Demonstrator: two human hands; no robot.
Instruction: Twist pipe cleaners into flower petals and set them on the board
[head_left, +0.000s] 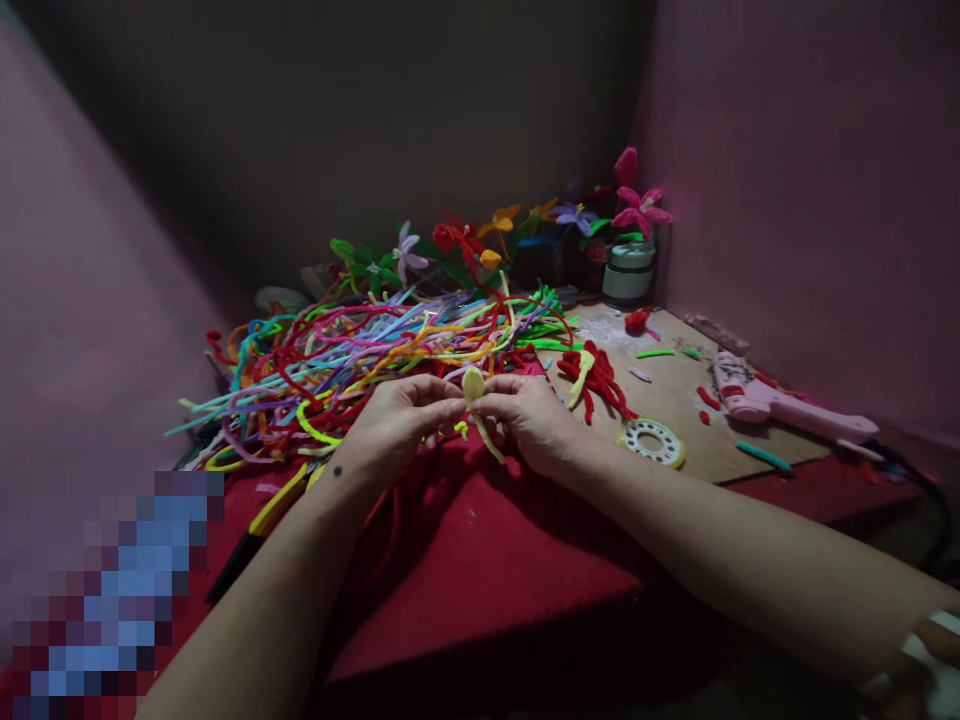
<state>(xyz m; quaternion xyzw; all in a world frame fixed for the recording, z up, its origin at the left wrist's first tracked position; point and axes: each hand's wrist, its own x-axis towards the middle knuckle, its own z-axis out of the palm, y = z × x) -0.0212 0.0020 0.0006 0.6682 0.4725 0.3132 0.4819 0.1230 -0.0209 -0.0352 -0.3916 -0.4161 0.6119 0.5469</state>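
Between my two hands is a pale yellow pipe-cleaner petal, a small rounded loop standing up with a stem hanging down to the right. My left hand pinches its base from the left with thumb and forefinger. From the other side my right hand pinches the same base, its other fingers curled. Behind my hands lies a large heap of many-coloured pipe cleaners. Right of my right hand, a red pipe-cleaner bundle rests on a cardboard sheet, with a pale yellow piece lying against it.
Yellow-and-black pliers lie left of my left forearm on the red cloth. A tape spool and a pink glue gun sit on the cardboard. Finished pipe-cleaner flowers and a lidded jar stand at the back.
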